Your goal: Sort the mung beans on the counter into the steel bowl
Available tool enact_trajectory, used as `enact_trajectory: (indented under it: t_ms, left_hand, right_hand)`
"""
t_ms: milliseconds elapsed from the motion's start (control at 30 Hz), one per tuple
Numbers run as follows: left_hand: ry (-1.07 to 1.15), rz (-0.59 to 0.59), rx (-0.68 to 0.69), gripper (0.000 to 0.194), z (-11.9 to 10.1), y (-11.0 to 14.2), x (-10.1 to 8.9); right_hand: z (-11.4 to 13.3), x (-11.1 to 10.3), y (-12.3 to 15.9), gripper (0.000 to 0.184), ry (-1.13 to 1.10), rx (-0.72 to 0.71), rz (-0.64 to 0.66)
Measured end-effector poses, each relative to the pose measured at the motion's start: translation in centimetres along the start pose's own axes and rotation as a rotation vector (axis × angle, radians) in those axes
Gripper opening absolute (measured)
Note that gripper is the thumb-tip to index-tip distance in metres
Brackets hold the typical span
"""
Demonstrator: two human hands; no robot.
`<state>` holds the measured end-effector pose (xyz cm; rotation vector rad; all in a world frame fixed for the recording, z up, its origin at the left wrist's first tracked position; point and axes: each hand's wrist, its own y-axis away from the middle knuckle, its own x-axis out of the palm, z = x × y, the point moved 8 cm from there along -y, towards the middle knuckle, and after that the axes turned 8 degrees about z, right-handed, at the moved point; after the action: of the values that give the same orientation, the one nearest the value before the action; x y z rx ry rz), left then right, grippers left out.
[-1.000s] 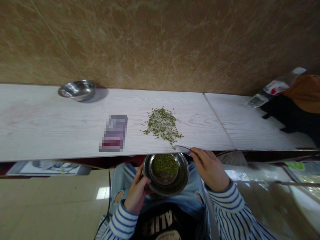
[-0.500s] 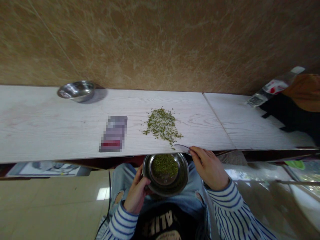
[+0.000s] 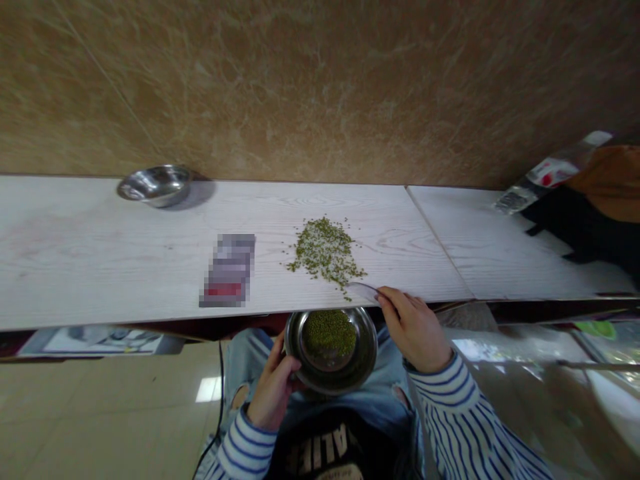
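Note:
My left hand [image 3: 273,387] grips the rim of a steel bowl [image 3: 367,347] held just below the table's front edge; green beans [image 3: 330,333] lie heaped inside it. My right hand [image 3: 415,330] pinches a metal spoon [image 3: 363,291] whose blade rests on the table edge, at the near tip of a scattered pile of green beans [image 3: 325,250] on the white wooden tabletop [image 3: 100,260].
A second steel bowl [image 3: 156,185] stands at the back left by the brown wall. A blurred flat packet [image 3: 229,270] lies left of the bean pile. A plastic bottle [image 3: 550,172] and dark and orange fabric [image 3: 595,207] sit at the far right.
My right hand and the spoon have shifted slightly up toward the bean pile. The bowl in my left hand stays in place.

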<state>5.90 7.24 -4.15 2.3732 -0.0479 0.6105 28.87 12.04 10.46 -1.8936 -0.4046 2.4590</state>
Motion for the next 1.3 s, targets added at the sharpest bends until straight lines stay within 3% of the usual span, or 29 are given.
enact_trajectory:
  t_ms: [267,533,1300]
  left_hand:
    - [0.022,-0.007,0.001,0.071,0.0,0.2,0.0]
    - [0.023,-0.010,0.016,0.069,-0.3,0.1,-0.3]
    - [0.022,0.006,0.037,0.068,-0.5,0.1,-0.8]
  right_hand:
    - [0.4,0.0,0.2,0.022,-0.023,-0.037,0.019]
    - [-0.2,0.4,-0.2,0.022,-0.022,0.029,0.007]
    - [1.7,1.0,-1.8,0.022,-0.077,-0.094,0.071]
